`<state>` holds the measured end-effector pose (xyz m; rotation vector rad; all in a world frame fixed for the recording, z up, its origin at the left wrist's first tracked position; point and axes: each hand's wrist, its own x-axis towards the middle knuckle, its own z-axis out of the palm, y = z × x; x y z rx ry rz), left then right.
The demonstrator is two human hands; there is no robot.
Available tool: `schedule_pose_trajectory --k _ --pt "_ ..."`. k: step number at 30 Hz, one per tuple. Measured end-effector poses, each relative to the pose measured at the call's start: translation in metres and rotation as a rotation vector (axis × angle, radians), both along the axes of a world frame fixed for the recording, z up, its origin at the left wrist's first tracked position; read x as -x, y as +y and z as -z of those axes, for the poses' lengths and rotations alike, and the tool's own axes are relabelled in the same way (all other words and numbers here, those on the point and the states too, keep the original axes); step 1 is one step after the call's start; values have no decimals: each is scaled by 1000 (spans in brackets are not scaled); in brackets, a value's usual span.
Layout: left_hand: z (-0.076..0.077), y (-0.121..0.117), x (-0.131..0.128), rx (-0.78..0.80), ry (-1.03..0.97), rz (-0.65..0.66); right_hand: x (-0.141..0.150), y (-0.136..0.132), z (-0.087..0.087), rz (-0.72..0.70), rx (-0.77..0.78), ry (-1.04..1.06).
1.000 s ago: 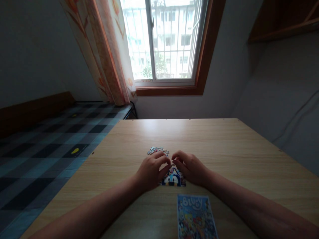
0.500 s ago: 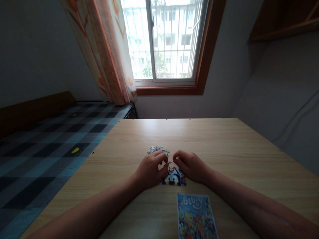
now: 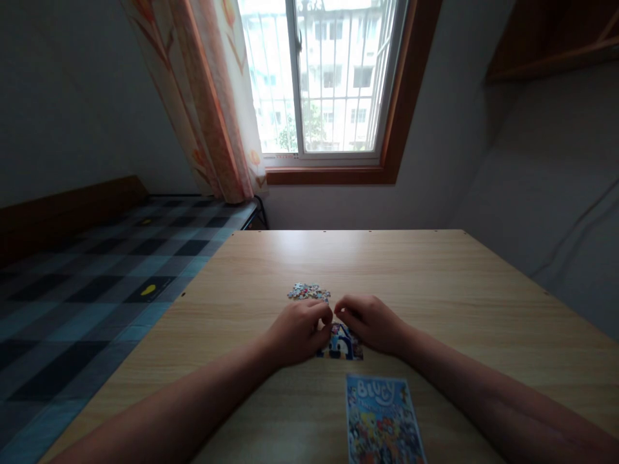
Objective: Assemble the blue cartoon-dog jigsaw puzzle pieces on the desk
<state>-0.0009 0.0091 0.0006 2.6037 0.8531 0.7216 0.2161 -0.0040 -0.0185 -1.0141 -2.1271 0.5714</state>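
Observation:
A partly joined jigsaw puzzle [image 3: 340,348] with a blue cartoon dog face lies on the table. My left hand [image 3: 302,330] bends over its upper left side, thumb and forefinger pinched at a small puzzle piece that the fingers mostly hide. Close by on the right, my right hand [image 3: 367,321] rests with curled fingers at the puzzle's upper right edge; whatever its fingertips hold is hidden. Just beyond my left hand sits a pile of loose puzzle pieces [image 3: 308,291].
A blue picture card [image 3: 384,419] reading "BLUEY" lies on the wooden table [image 3: 242,399] near the front. To the left stands a bed [image 3: 106,283] with a checked cover. Behind the table are a window [image 3: 333,84] and a curtain [image 3: 207,96].
My left hand has moved slightly right and down, bringing its fingertips closer to my right hand and the puzzle's top. More of the loose pile shows. My right hand stays almost still.

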Motion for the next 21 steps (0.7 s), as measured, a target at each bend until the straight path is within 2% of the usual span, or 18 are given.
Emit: schedule_pose_trajectory --k 21 --pt "1 1 0 -52 77 6 0 1 0 -13 1 9"
